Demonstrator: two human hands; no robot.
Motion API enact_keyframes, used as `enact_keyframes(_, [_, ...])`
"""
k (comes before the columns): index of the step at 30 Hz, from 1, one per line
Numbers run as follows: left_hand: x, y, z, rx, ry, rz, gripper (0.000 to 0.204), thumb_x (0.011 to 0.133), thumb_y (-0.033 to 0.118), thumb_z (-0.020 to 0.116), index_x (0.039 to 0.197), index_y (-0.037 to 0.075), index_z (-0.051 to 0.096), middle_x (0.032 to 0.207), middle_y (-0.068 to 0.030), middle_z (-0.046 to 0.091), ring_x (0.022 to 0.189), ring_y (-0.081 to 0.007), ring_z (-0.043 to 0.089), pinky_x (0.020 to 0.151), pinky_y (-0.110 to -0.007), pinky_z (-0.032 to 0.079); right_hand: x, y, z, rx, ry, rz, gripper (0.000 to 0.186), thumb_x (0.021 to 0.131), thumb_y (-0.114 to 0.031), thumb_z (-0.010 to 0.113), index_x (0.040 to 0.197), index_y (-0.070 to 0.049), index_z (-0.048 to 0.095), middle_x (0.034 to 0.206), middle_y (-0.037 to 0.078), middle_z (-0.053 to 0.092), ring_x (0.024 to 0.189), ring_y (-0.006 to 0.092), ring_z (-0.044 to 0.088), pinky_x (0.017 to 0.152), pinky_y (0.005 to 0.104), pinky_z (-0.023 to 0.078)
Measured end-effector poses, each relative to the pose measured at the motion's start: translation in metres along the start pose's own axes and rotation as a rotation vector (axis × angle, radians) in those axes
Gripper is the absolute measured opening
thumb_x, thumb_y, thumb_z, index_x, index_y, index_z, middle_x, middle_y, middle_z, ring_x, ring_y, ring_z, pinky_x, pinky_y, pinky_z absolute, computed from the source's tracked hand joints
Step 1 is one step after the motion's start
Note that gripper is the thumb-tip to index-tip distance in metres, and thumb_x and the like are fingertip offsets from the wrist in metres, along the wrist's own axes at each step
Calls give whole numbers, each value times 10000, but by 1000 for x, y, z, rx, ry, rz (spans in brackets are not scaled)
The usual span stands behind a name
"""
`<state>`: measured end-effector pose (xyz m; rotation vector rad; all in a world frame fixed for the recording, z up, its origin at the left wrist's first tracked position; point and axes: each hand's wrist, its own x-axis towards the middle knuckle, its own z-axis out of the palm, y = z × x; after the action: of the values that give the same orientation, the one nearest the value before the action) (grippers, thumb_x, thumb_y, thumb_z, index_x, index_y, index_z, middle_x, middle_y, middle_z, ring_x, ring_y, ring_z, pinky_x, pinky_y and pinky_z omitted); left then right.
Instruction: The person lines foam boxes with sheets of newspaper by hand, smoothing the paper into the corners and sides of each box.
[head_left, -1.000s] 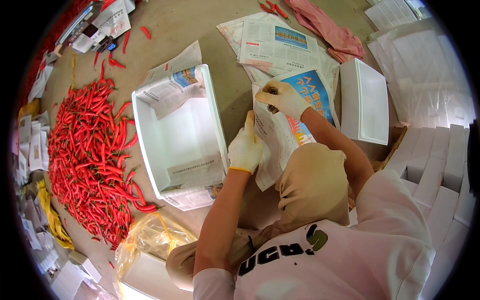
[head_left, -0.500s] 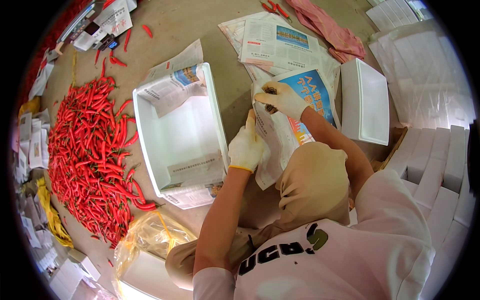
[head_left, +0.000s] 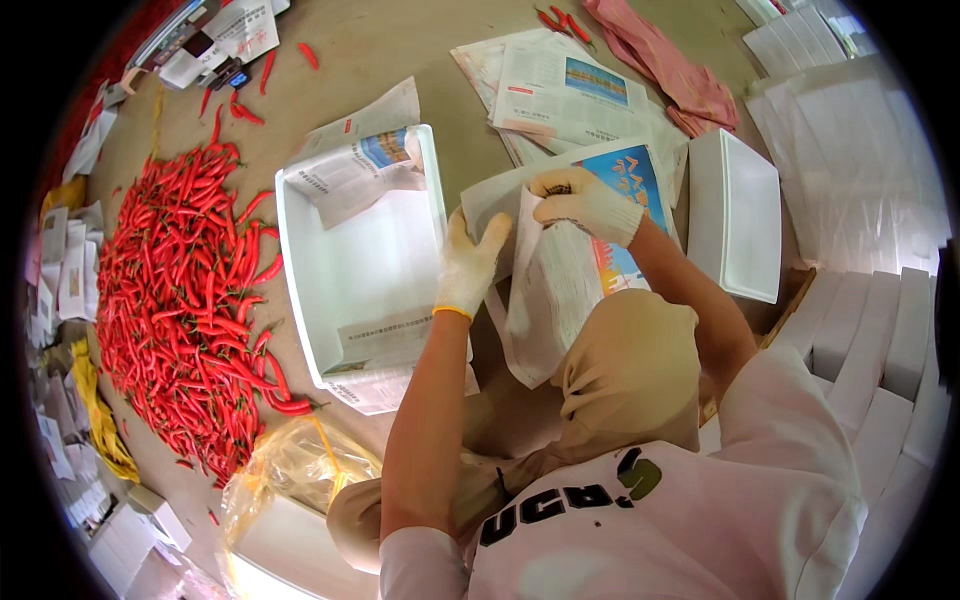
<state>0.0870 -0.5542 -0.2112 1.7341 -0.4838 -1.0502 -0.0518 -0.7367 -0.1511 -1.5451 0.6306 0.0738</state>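
Both my hands wear white knit gloves and work on a stack of newspaper (head_left: pixel 560 290) across my knees. My right hand (head_left: pixel 588 205) pinches the upper edge of the top sheets, with its fingers curled. My left hand (head_left: pixel 470 262) is at the left edge of a lifted sheet (head_left: pixel 490 195), thumb over the paper and fingers along its other side. Left of this hand stands a white foam box (head_left: pixel 350 270), open at the top. Newspaper lines its far end and near end, with flaps hanging over the rim.
A large heap of red chili peppers (head_left: pixel 190 310) lies on the floor at left. More newspapers (head_left: pixel 570 90) and a pink cloth (head_left: pixel 665 65) lie ahead. Another white foam box (head_left: pixel 735 215) stands at right, near stacked white boxes (head_left: pixel 860 330). A clear plastic bag (head_left: pixel 300 465) is at lower left.
My left hand has moved up and left, and a newspaper sheet has lifted and spread toward the foam box. The right hand has shifted slightly right and down, still pinching the paper.
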Motion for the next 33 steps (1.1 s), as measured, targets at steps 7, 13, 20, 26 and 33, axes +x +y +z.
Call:
enact_keyframes(7, [13,-28,-11,-173,433,33,339,992,266,670,979,-73,667,850,-125,697,769,-191,577,766,-393,521,-28,-31,-83,569,263,-383,140,944,-137,673,1041,-44,712,1000,54,715,957,198,704,896,343,569])
enact_keyframes(13, [24,-12,-35,-898,586,-27,314,1047,284,617,1124,-13,683,1006,-92,718,869,-191,675,778,-355,572,-104,-40,-255,868,529,-559,218,969,-191,609,1084,-55,734,1117,120,755,1084,297,705,1008,454,564])
enact_keyframes(20, [13,9,-39,-964,542,-97,319,1044,255,568,1183,-17,658,1011,-122,715,770,-240,707,643,-383,608,-208,-58,-364,737,821,-677,218,925,-175,606,1030,-25,724,1118,163,743,1084,337,695,1023,474,559])
enact_keyframes(26, [0,-44,13,-924,193,-420,267,1051,227,528,1038,-19,630,813,-172,703,630,-292,668,613,-461,578,-300,5,-422,605,1179,-574,128,862,-126,627,921,-32,692,991,116,730,960,290,680,943,439,568])
enact_keyframes(33, [-54,-93,81,-566,-47,-558,312,993,250,602,998,-58,647,833,-155,715,633,-260,697,576,-402,604,-381,118,-371,-1157,1154,1121,538,945,-219,631,1449,-30,624,1458,286,622,1372,443,588,1119,505,491])
